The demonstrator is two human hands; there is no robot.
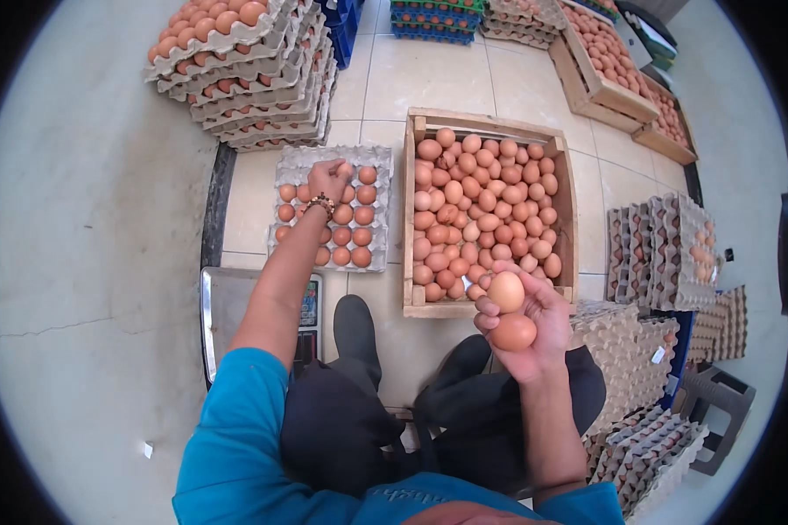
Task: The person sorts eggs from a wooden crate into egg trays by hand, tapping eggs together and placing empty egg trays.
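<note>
My left hand (327, 181), with a beaded bracelet at the wrist, reaches over a grey cardboard egg tray (299, 158). Its fingers are closed on a brown egg (346, 171) at the tray's far rows. Several brown eggs sit in the nearer cells, partly hidden by my forearm. Palm up, my right hand (547, 319) holds two eggs, a lighter egg (506, 291) above a darker egg (513, 332). It is over the near right corner of a wooden crate (570, 219) full of loose brown eggs (486, 197).
A tall stack of filled egg trays (263, 83) stands at back left. A scale (228, 306) lies beneath my left arm. More wooden crates (587, 92) of eggs are at back right. Stacked trays (648, 249) and a grey stool (718, 407) stand on the right.
</note>
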